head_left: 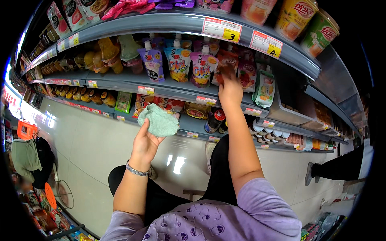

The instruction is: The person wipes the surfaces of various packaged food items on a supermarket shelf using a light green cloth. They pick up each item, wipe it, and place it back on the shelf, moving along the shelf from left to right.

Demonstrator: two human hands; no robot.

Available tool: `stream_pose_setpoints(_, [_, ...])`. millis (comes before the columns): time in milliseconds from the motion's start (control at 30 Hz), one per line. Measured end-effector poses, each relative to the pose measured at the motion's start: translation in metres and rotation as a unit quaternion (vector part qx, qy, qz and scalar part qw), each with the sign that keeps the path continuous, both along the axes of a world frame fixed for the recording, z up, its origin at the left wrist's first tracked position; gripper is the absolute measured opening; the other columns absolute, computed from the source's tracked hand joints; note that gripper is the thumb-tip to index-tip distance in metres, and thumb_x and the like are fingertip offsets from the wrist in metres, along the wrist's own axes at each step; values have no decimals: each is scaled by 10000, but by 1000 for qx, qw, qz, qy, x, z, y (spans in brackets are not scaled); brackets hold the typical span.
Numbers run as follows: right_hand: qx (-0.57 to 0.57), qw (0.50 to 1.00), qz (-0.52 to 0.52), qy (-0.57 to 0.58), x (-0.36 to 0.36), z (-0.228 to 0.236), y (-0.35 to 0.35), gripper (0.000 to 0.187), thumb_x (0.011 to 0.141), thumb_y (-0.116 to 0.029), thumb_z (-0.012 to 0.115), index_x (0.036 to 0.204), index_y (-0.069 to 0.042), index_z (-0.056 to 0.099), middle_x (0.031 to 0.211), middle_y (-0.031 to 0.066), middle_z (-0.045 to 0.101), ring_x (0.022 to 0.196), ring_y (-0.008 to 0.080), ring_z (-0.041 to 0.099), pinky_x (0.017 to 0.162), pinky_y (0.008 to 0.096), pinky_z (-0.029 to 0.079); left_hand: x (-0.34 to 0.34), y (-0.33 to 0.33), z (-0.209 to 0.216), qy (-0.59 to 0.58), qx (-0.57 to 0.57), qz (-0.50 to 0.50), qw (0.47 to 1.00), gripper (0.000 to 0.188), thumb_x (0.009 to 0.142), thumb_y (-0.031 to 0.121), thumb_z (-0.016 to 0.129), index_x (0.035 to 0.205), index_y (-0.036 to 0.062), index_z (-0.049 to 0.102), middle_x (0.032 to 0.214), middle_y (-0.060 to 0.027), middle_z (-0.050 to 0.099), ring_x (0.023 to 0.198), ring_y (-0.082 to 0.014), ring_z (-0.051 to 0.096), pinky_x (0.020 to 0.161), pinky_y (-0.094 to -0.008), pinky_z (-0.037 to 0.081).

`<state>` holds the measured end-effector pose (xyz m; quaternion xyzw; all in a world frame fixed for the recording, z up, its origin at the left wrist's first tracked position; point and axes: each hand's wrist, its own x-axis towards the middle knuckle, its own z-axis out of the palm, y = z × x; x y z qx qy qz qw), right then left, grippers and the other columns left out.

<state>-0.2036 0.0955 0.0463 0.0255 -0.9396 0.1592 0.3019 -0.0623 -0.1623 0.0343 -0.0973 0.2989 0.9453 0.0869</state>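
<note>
My left hand (148, 145) holds a pale green cloth (161, 120) in front of the lower shelf, with the thumb over its near edge. On the middle shelf, my right hand (230, 90) closes on a red spouted pouch (230, 59); shadow partly obscures the fingertips. Left of it stand a pink spouted pouch (203, 69), a blue one (177, 64) and a purple one (153, 64), all upright with white caps. Right of it are a dark pink pouch (246, 76) and a white-and-green pouch (264, 87).
The shelf above, holding cups (296, 18), overhangs the pouches. Jars (107, 99) and packets stand on the lower shelf. A clear divider bin (291, 114) sits at right. Another person's leg (341, 165) shows at right; an orange basket (26, 130) is at far left.
</note>
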Motion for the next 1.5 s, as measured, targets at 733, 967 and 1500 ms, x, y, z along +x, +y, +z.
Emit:
stream_pose_setpoints(733, [-139,899,414,42,48,9,-18,68,749,-54,645,805,-22,624,763,91,590,648,218,571,577,299,457,-6,-14,-3,8,-40,139,989,401,974,270,387,1310,51,366,1326,-117,454,1220,-271,453,1017,-418,394])
stream_pose_setpoints(967, [93,818,432,-368,62,-86,-56,378,824,-372,593,1043,-66,615,987,144,620,964,322,574,821,400,459,-9,-53,24,55,-48,301,951,382,977,263,384,1282,31,395,1294,-122,480,1187,-262,479,1008,-425,392])
stream_pose_setpoints(1500, [72,873,323,-358,22,-147,-46,380,830,-282,602,1102,-16,589,1113,173,582,1074,336,524,922,390,419,3,-88,18,0,76,317,945,398,980,270,341,1291,25,380,1335,-137,436,1223,-295,432,1054,-457,313])
